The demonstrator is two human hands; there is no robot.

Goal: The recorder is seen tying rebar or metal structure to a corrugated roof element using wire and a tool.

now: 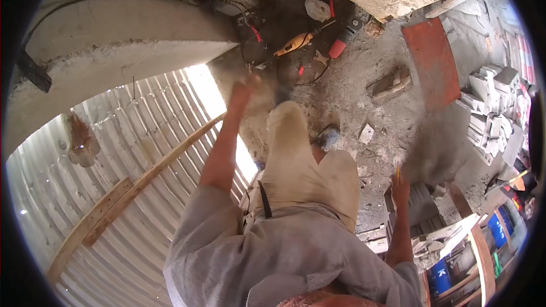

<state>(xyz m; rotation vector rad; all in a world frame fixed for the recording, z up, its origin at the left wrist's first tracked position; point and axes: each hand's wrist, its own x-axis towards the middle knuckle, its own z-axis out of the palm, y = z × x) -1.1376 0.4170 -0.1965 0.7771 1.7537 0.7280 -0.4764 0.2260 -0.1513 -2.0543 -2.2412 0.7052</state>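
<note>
My left hand (pixel 248 84) is reached forward beside my left knee, smeared by motion; whether it holds anything is hidden by the blur. Low at my right side, my right hand (pixel 400 190) is closed around a thin yellow stick that looks like a pencil (pixel 398 171), its tip standing up from the fingers. Grey tiles (pixel 420 203) are stacked right beside that hand. Ahead of my left hand, on dark ground, lie a yellow hand tool (pixel 294 44) with a long thin shaft and a red-bodied power tool (pixel 338 49) resembling an angle grinder.
A corrugated metal wall (pixel 142 153) with a wooden batten (pixel 165 173) runs along my left. To the right lie a red board (pixel 433 62) and piled pale tile pieces (pixel 489 102). A hollow (pixel 392 82) breaks the rough floor. Blue drums (pixel 441 277) stand behind wooden framing.
</note>
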